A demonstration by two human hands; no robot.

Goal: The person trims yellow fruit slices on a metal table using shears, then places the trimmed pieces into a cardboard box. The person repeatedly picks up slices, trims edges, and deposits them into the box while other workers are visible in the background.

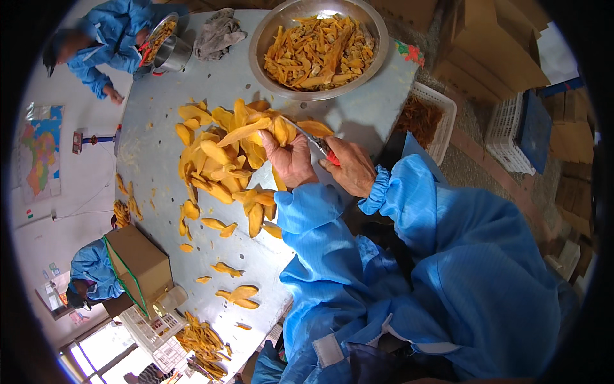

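Note:
My left hand [291,161] pinches a long, flat yellow-orange slice of dried fruit [243,132], which looks like mango. More slices lie behind its fingers. My right hand [354,165] is closed around red-handled scissors [332,157]. Their metal blades reach toward the slices at my left fingertips; whether they touch one I cannot tell. Under and beyond my left hand, a loose heap of similar slices [220,168] spreads over the grey metal table [163,158].
A steel bowl [256,62] of fruit strips stands at the far edge, near a grey cloth [218,36]. A white crate [448,120] sits below the table's right side. Co-workers in blue [112,36] are across the table, beside a cardboard box [144,261] and another pile [199,336].

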